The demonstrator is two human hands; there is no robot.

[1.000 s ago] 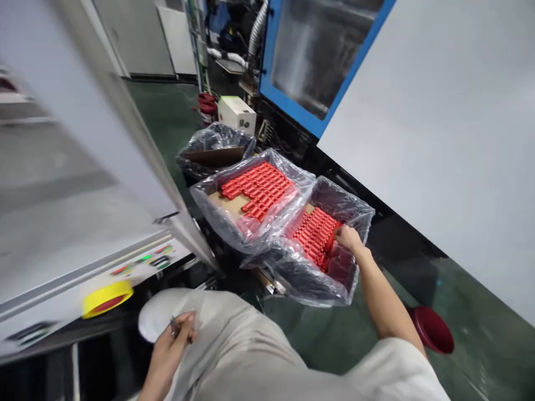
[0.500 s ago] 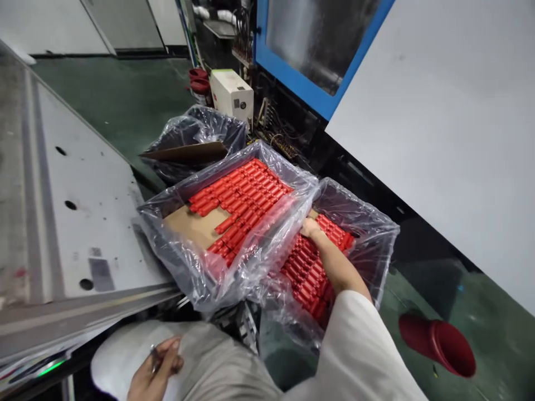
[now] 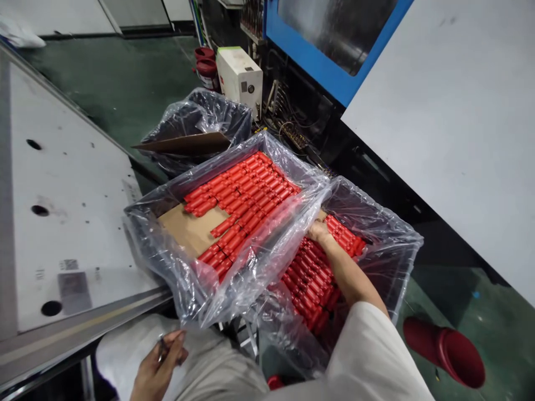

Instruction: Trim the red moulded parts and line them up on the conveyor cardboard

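Right hand [image 3: 321,233] moved further over red parts [image 3: 309,284] | fingers [image 3: 314,227] flat, open | left fingers [image 3: 179,338] pinch thin tool [image 3: 162,350]

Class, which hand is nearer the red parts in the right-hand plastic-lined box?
Right. The right hand lies on the red parts inside the lined box; the left hand is outside it, low down near the person's body.

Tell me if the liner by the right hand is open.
Open: the clear plastic liner spreads outward, and the right hand reaches in onto red parts.
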